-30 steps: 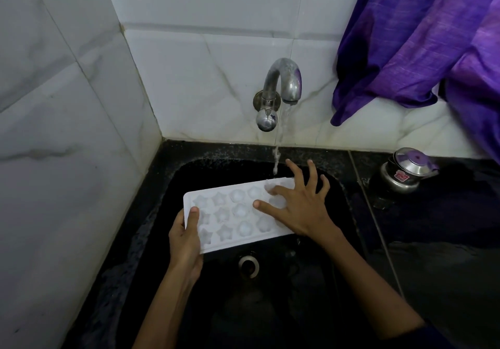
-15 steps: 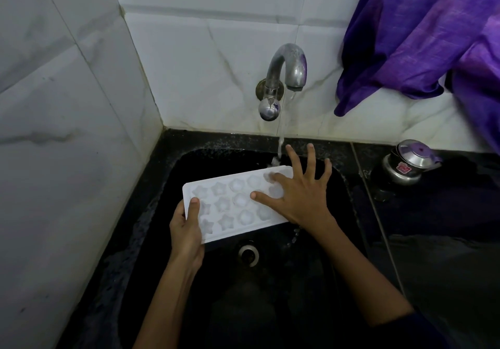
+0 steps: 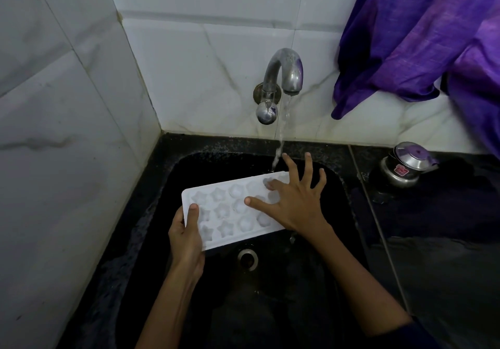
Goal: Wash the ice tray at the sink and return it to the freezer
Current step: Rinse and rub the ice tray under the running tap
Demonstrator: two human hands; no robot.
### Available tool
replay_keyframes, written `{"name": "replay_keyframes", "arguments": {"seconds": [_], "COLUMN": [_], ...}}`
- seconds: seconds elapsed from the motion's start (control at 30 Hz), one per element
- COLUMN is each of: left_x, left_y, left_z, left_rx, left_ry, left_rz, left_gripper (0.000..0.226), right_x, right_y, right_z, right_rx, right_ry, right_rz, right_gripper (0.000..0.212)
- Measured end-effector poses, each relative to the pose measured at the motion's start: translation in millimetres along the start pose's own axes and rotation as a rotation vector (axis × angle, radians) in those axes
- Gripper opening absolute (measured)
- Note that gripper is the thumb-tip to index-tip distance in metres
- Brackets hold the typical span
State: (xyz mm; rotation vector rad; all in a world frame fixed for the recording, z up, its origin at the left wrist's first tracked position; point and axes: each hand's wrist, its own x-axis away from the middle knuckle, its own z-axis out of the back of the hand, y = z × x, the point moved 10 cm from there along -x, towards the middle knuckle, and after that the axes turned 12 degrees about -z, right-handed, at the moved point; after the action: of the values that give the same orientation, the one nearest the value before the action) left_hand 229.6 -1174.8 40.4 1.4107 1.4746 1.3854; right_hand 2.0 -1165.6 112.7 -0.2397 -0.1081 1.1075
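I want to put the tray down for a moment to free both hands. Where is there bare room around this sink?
Bare room: the dark counter right of the sink, nearer than the steel pot, and the sink floor around the drain. Crowded: under the tap, where the left hand and right hand hold the ice tray.

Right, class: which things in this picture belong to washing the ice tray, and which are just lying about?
Part of the job:
ice tray
left hand, gripping the tray's left end
right hand, fingers spread on the tray
tap, running
sink

Lying about:
purple cloth
small steel pot on the counter
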Motion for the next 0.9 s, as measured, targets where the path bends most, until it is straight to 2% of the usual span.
{"name": "replay_keyframes", "arguments": {"seconds": [0.1, 0.4, 0.53, 0.67, 0.9], "left_x": [-3, -11, -13, -12, -13], "left_y": [4, 9, 11, 10, 4], "left_z": [4, -2, -4, -5, -4], "left_rx": [0.011, 0.012, -0.007, -0.028, -0.014], "left_ry": [0.027, -0.002, -0.022, -0.029, -0.025], "left_rz": [-0.01, -0.009, -0.009, -0.016, 0.036], "left_gripper": [0.026, 0.016, 0.025, 0.024, 0.028], "right_x": [3, 16, 14, 14, 16], "right_y": [9, 12, 11, 10, 11], "right_z": [5, -8, -8, -6, -9], "right_rx": [-0.103, 0.021, 0.048, 0.059, 0.058], "right_ry": [-0.027, -0.024, 0.005, 0.044, 0.032], "right_rz": [-0.007, 0.132, 0.154, 0.166, 0.168], "right_gripper": [0.081, 0.096, 0.096, 0.092, 0.098]}}
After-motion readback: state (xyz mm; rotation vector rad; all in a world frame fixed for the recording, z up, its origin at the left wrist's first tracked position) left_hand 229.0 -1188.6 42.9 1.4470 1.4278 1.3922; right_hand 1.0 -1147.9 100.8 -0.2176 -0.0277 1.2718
